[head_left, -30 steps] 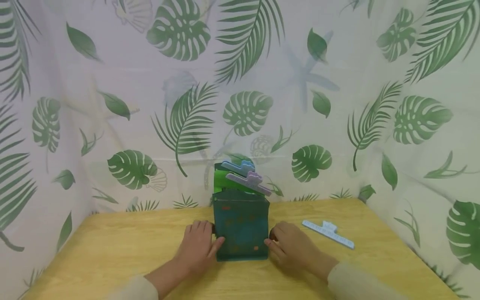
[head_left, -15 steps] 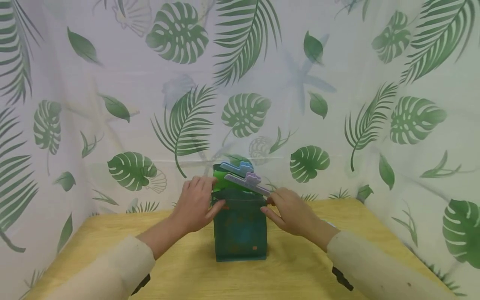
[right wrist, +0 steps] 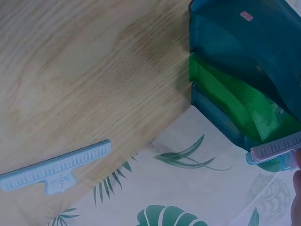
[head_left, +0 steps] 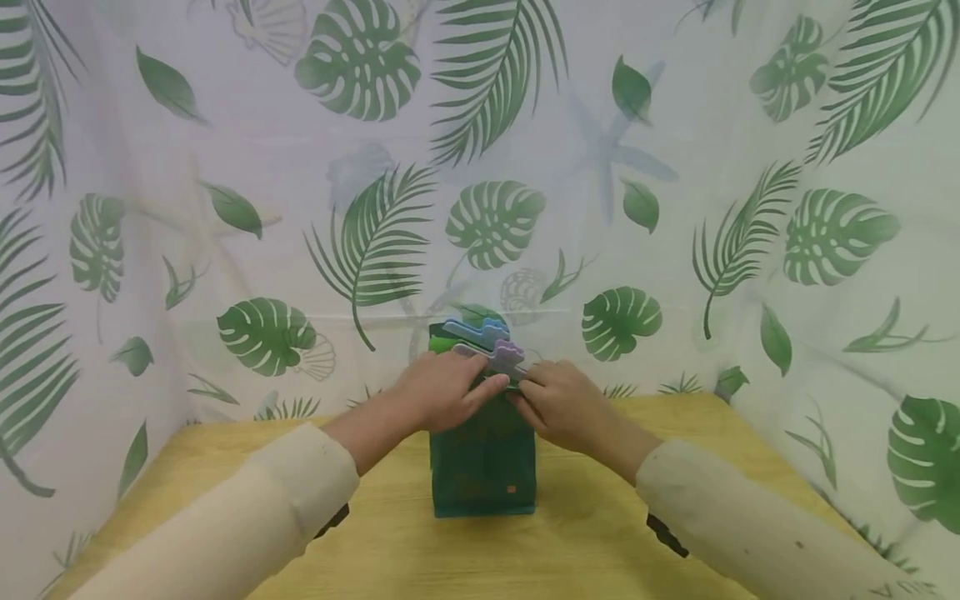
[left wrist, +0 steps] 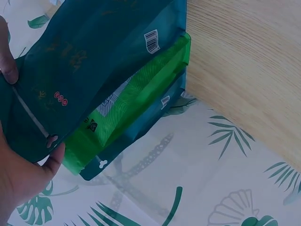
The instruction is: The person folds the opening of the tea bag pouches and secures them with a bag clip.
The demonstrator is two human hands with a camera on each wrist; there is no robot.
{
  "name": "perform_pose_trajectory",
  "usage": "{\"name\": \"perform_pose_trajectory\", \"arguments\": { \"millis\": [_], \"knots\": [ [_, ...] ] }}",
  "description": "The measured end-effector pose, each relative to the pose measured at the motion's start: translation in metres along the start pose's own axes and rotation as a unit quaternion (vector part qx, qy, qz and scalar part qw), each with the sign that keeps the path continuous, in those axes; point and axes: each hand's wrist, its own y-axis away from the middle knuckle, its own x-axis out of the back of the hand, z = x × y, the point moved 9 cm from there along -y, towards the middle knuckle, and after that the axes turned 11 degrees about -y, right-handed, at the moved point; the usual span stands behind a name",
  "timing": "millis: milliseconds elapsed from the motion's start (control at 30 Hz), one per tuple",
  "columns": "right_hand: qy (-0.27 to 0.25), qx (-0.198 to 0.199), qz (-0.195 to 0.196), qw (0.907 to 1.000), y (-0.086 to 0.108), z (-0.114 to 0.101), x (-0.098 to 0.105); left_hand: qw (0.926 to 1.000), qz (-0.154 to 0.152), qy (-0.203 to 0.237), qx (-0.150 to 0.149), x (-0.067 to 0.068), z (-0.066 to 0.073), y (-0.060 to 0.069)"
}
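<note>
A dark teal pouch bag (head_left: 483, 467) stands upright in the head view. My left hand (head_left: 450, 392) pinches its top edge, thumb on one face and fingers on the other, as the left wrist view shows. At the top right corner my right hand (head_left: 566, 408) grips the same edge with curled fingers; only its fingertips (right wrist: 297, 188) enter the right wrist view. Behind stand a bright green bag (left wrist: 141, 89) and another teal bag (left wrist: 146, 127). A purple sealing clip (head_left: 508, 353) sits across the green bag's top, a blue clip (head_left: 480, 332) across the rear one.
On the wooden table (head_left: 360, 542) a light blue sealing clip (right wrist: 56, 162) lies to the right of the bags; my right arm hides it in the head view. A leaf-printed cloth (head_left: 480, 150) hangs behind the table.
Both hands have risen from the front bag's lower sides to its top. My left hand has then moved right along the edge, and the top now looks lower and folded.
</note>
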Motion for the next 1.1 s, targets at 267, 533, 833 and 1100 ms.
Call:
{"name": "perform_pose_trajectory", "arguments": {
  "millis": [267,533,833,1100],
  "knots": [
    [-0.090,-0.034,0.014,0.9953,0.004,0.003,-0.002,0.9988,-0.002,0.048,-0.004,-0.002,-0.004,0.001],
    [-0.123,-0.057,-0.038,0.9900,0.014,0.007,-0.018,0.9981,0.011,0.057,-0.022,-0.002,-0.005,0.004],
    [-0.070,-0.063,-0.010,0.9955,0.017,0.011,-0.022,0.9939,0.099,-0.001,-0.049,0.002,0.004,0.003],
    [-0.045,-0.125,-0.080,0.9879,0.054,0.052,-0.016,0.9914,0.124,-0.016,-0.039,0.000,0.004,0.005]
  ]
}}
